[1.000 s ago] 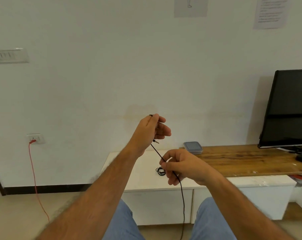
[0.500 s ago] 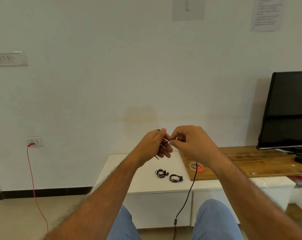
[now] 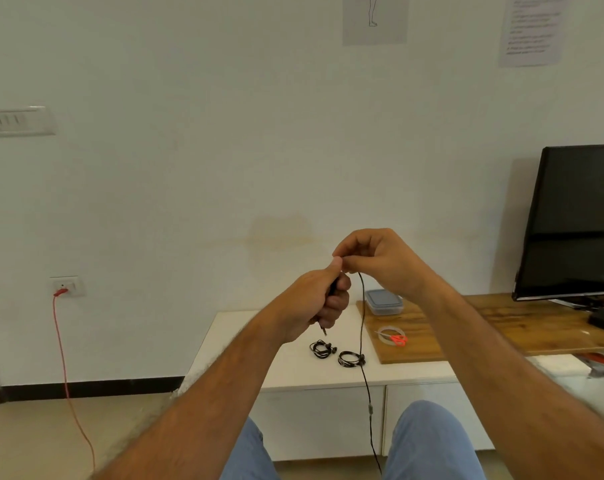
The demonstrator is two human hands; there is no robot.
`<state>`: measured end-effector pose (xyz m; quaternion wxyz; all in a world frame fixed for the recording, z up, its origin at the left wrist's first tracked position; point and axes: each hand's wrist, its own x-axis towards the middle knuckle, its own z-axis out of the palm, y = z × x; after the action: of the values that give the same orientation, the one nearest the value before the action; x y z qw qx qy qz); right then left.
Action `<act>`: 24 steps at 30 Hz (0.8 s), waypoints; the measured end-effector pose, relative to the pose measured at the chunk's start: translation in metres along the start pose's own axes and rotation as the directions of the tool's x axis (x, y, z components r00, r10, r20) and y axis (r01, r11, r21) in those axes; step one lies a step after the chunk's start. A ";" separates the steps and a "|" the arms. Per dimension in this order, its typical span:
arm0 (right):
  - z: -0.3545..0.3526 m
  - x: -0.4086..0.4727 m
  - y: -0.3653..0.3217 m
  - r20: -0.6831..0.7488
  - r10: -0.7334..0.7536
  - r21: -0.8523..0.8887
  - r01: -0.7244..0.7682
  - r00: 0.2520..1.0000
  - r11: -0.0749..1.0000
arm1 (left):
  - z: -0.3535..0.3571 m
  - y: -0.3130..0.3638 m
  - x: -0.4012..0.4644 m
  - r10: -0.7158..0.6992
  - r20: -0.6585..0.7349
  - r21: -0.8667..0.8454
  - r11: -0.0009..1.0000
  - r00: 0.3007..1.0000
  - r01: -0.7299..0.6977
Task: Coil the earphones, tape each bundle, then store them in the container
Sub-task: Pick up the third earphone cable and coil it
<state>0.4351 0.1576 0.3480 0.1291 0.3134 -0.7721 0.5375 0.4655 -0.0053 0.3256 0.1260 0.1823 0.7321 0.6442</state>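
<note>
My left hand (image 3: 323,299) grips a black earphone cable, with loops of it inside the fist and the jack plug poking out below. My right hand (image 3: 380,261) pinches the same earphone cable (image 3: 362,327) just above and to the right, touching the left thumb. The loose cable hangs straight down between my knees. Two coiled earphone bundles (image 3: 323,348) (image 3: 350,359) lie on the white cabinet top (image 3: 259,358). A lidded plastic container (image 3: 384,301) stands on the wooden board (image 3: 466,327), with a clear tape roll (image 3: 385,332) and red-handled scissors (image 3: 397,339) in front of it.
A black TV (image 3: 577,223) stands on the board at the right. A red cable (image 3: 63,358) hangs from a wall socket at the left down to the floor. My knees in blue jeans (image 3: 428,441) are below the cabinet front.
My right hand rose from low over the cabinet up to the left hand, bringing another turn of cable. The left hand dropped a little, and the hanging cable is shorter.
</note>
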 end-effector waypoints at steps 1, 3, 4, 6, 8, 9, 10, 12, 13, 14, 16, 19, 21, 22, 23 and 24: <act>0.001 0.001 0.003 -0.002 0.005 0.044 -0.005 1.000 0.999 | 0.000 0.002 -0.001 0.000 0.016 -0.042 0.999 1.000 0.001; 0.003 0.003 0.007 -0.007 0.017 0.141 -0.016 1.000 0.990 | 0.001 0.006 -0.003 0.019 0.037 -0.124 0.992 0.999 -0.014; 0.004 0.003 0.010 -0.008 0.029 0.204 -0.027 1.000 0.979 | 0.001 0.009 -0.003 0.033 0.046 -0.158 0.987 0.998 -0.025; 0.008 0.002 0.013 -0.005 0.063 0.338 -0.057 0.998 0.939 | 0.002 0.013 -0.004 0.067 0.062 -0.201 0.978 0.996 -0.053; 0.013 -0.001 0.015 0.015 0.092 0.456 -0.088 0.996 0.886 | 0.003 0.016 -0.004 0.097 0.079 -0.240 0.968 0.992 -0.075; 0.016 -0.002 0.016 0.026 0.100 0.500 -0.100 0.995 0.860 | 0.003 0.017 -0.003 0.106 0.089 -0.269 0.960 0.990 -0.079; 0.019 -0.004 0.016 0.035 0.114 0.532 -0.115 0.993 0.839 | 0.003 0.017 -0.002 0.111 0.102 -0.301 0.951 0.989 -0.076; 0.024 -0.007 0.019 0.054 0.155 0.559 -0.158 0.986 0.814 | 0.003 0.018 -0.001 0.116 0.130 -0.365 0.929 0.985 -0.062; 0.027 -0.008 0.022 0.068 0.177 0.571 -0.184 0.982 0.800 | 0.002 0.019 0.000 0.117 0.140 -0.390 0.919 0.983 -0.054; 0.030 -0.009 0.024 0.080 0.195 0.577 -0.205 0.978 0.791 | 0.003 0.019 0.001 0.118 0.143 -0.408 0.912 0.983 -0.050; 0.034 -0.013 0.030 0.092 0.200 0.554 -0.217 0.975 0.803 | 0.002 0.021 0.002 0.121 0.134 -0.428 0.902 0.984 -0.053; 0.042 -0.023 0.034 0.113 0.194 0.505 -0.225 0.974 0.834 | -0.001 0.023 0.004 0.145 0.096 -0.446 0.891 0.985 -0.087; 0.046 -0.028 0.039 0.132 0.208 0.471 -0.246 0.969 0.847 | -0.005 0.024 0.006 0.159 0.057 -0.440 0.890 0.986 -0.119; 0.048 -0.031 0.040 0.145 0.223 0.450 -0.265 0.964 0.853 | -0.007 0.024 0.006 0.162 0.042 -0.435 0.891 0.986 -0.128; 0.049 -0.033 0.041 0.160 0.234 0.434 -0.281 0.959 0.856 | -0.008 0.025 0.007 0.163 0.029 -0.432 0.892 0.986 -0.134; 0.050 -0.035 0.041 0.176 0.239 0.422 -0.292 0.955 0.858 | -0.010 0.025 0.008 0.165 0.017 -0.426 0.894 0.986 -0.142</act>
<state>0.4432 0.1328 0.2794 -0.0668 0.2560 -0.6714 0.6923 0.4567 -0.0082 0.3524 0.1307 0.2246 0.5547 0.7904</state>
